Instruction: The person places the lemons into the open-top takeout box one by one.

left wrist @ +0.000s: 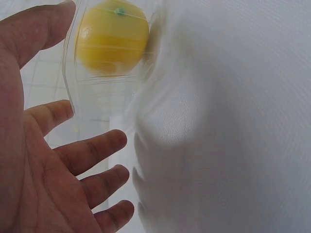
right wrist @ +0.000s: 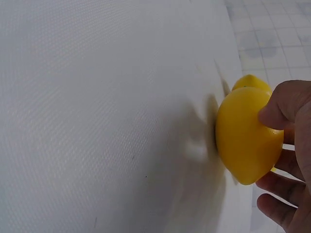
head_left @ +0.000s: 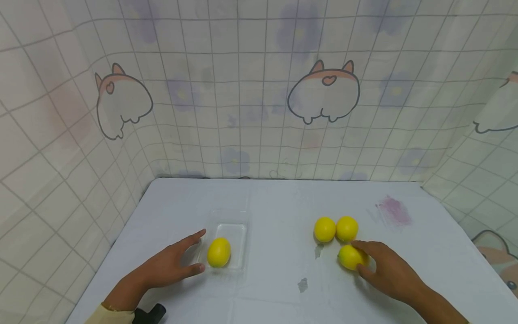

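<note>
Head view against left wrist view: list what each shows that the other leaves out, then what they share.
Only the head view shows the right hand holding a lemon, two more lemons just beyond it, the pink stain and the cartoon animals.

Only the left wrist view shows the palm side of the left hand, with three fingers hidden from the head camera.

Both show the left hand, the clear tray, the lemon inside it, the white tabletop and the gridded backdrop.
</note>
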### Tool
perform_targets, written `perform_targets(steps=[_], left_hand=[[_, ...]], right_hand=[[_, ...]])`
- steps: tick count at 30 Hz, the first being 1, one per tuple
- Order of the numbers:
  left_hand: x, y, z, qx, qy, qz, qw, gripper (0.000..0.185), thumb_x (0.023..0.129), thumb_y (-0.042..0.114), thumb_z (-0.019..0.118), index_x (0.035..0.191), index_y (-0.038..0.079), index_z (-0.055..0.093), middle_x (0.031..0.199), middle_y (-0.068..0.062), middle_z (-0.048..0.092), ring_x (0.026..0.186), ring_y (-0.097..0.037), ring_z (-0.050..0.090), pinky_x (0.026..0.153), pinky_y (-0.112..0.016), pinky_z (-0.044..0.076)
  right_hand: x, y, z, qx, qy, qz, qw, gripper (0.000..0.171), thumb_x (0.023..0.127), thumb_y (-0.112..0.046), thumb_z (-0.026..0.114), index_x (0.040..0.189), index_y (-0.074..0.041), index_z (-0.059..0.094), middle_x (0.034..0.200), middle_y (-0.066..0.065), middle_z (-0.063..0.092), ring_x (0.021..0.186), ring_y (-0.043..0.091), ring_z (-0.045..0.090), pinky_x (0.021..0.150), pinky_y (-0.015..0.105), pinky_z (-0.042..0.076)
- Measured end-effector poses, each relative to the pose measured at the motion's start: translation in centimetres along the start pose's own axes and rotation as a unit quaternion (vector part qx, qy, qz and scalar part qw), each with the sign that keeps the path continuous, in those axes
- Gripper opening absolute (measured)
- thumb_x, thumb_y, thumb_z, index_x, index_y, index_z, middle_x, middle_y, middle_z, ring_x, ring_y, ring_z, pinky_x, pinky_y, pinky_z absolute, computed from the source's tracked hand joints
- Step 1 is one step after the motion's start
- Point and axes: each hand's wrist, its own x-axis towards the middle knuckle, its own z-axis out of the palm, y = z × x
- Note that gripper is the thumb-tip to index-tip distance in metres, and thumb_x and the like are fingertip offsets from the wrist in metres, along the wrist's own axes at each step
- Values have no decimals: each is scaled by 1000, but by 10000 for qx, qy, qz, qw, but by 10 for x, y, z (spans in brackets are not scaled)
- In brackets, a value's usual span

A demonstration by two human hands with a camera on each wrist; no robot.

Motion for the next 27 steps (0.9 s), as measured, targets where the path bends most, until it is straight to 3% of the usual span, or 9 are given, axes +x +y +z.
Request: perform_targets(steps=[8, 13, 21, 27], left_hand=[[0, 3, -1, 8, -1, -59, 10000, 93, 90, 63, 69, 164, 25, 28, 163, -11, 36, 148, -39, 34, 113, -67, 31], [-1, 3, -1, 5, 5, -37, 10000, 93, 90, 63, 69, 164, 24, 28, 163, -11, 36, 148, -39, 33, 113, -67, 30], [0, 2, 0, 30, 26, -42, 10000, 93, 90, 64, 69, 164, 24, 28, 163, -10, 35, 148, -39, 33, 113, -67, 31], [0, 2, 1, 20, 40, -49, 10000, 93, 90, 64, 69, 164, 25, 28, 163, -10, 35, 148, -39, 33, 113, -67, 30]], right_hand=[[-2, 0, -1, 5, -153, 129, 9998, 57, 87, -17, 79, 141, -10, 61, 136, 11, 64, 124, 37, 59, 100, 60, 49], [-3, -1, -2, -18, -207, 288, 9994, 62, 89, -33, 80, 143, -12, 60, 129, 6, 66, 116, 31, 62, 93, 56, 54], [0, 1, -4, 69, -657, 619, 9959, 86, 83, -60, 78, 151, -13, 52, 116, 0, 65, 100, 21, 60, 76, 45, 56], [-4, 1, -3, 133, -687, 377, 9968, 81, 82, -51, 83, 151, -23, 51, 126, 1, 61, 106, 21, 59, 77, 43, 57]])
